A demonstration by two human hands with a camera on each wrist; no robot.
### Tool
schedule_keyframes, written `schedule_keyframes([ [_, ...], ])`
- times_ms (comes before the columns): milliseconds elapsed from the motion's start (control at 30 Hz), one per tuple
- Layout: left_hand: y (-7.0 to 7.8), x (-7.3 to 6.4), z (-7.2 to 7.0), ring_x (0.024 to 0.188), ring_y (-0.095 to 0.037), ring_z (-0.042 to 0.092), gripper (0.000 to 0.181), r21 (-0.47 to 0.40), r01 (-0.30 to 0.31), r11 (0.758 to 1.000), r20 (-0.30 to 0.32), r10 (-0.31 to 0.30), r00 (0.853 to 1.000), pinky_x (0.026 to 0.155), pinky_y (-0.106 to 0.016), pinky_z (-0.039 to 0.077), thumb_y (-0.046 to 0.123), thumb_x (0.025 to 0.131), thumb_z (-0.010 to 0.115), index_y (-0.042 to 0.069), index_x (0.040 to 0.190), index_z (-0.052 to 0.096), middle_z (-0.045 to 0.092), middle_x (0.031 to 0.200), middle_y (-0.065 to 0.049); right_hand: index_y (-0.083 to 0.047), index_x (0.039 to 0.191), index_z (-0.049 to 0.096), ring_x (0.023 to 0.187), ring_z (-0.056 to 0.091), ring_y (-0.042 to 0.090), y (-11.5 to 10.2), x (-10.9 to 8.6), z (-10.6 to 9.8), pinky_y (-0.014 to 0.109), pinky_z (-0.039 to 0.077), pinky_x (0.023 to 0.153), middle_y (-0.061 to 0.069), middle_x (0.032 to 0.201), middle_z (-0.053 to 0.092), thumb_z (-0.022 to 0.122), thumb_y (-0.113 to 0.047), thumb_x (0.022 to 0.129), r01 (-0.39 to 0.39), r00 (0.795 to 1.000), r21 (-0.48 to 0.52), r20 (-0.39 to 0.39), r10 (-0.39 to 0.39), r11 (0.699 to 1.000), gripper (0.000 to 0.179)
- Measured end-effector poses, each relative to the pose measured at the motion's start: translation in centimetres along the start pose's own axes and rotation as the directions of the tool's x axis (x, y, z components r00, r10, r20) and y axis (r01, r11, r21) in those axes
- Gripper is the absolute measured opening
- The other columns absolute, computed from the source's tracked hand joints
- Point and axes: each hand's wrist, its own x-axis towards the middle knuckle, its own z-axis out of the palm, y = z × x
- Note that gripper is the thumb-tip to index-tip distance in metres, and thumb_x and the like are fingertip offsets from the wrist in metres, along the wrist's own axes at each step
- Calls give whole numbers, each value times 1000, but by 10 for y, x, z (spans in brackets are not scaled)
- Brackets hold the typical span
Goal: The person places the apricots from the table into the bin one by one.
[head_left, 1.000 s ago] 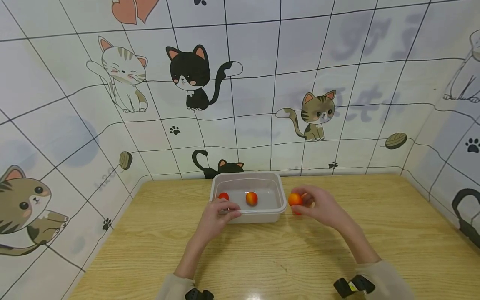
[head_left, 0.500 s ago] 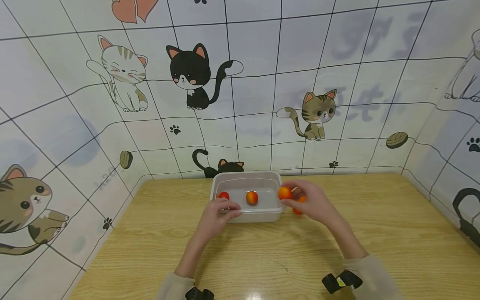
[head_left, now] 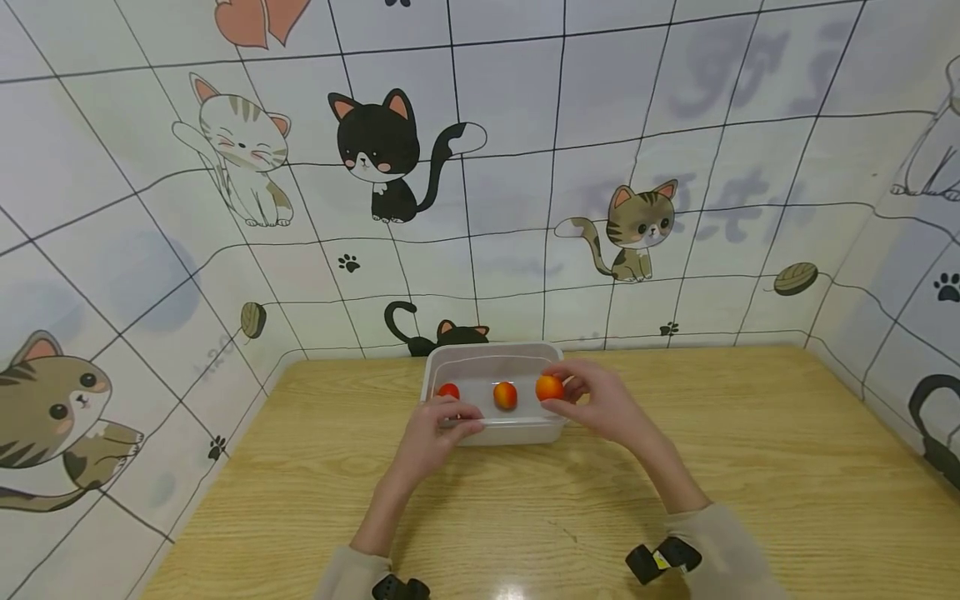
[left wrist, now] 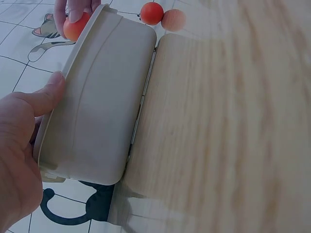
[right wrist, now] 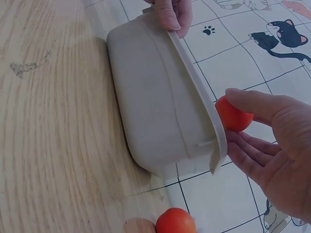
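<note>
A pale plastic box (head_left: pixel 525 435) stands at the back of the wooden table. My left hand (head_left: pixel 429 442) grips its front rim near the left corner, the thumb against the outer wall in the left wrist view. My right hand (head_left: pixel 603 407) pinches an orange-red tomato (head_left: pixel 549 388) between thumb and fingers, over the right end of the box. Inside lie a red tomato (head_left: pixel 448 390), partly hidden by my left hand, and a red-and-yellow fruit (head_left: pixel 506 396) near the middle. Another tomato (right wrist: pixel 176 221) lies on the table right of the box; my right hand hides it in the head view.
Behind the box rises a wall (head_left: pixel 510 267) covered with cat drawings and grid lines, close to the back edge of the table (head_left: pixel 570 508). Each forearm wears a black wrist device, the right one (head_left: pixel 663 558) over a beige sleeve.
My right hand has carried the tomato leftward from beside the box to above its right end. The other tomato stayed on the table. My left hand kept its grip on the rim.
</note>
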Motion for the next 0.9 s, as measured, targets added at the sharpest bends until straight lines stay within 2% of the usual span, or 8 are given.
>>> schedule_keyframes([
  [100,0,2,0,89,-14,60,11,4,2,1000,-1,-2,1000,83,-33,52,15,85,81,10,95,79,69,89,12,-4,120,70,81,65,16,2,2,1,42,57,74,8,108,70,83,-13,84,11,1000,3,0,-11,1000,39],
  [400,-3,8,0,88,-13,59,11,0,4,1000,-6,-4,1000,82,-33,52,13,85,82,9,95,79,69,88,13,-4,122,68,81,65,16,4,5,-3,38,57,75,12,106,69,82,-14,87,-22,1000,7,9,22,1000,39],
  [567,-5,7,0,87,-13,59,10,9,-11,1000,-11,11,1000,81,-32,51,12,84,82,10,93,79,69,87,13,-5,123,68,82,65,15,4,3,-2,39,57,75,13,106,67,81,-14,87,-35,999,-6,2,35,999,39],
  [733,-5,6,1,87,-13,60,10,9,-20,1000,-18,21,1000,80,-31,52,12,83,83,11,93,79,69,87,12,-6,124,68,84,65,16,2,2,-4,39,56,76,8,106,68,81,-16,88,-64,998,-12,-5,64,998,40],
  [900,-5,5,0,88,-13,60,11,-4,-13,1000,-23,13,1000,81,-32,52,11,83,83,13,93,79,70,89,12,-4,125,67,85,66,19,0,2,-9,40,57,76,15,108,68,79,-14,89,-43,999,-12,-21,43,999,40],
])
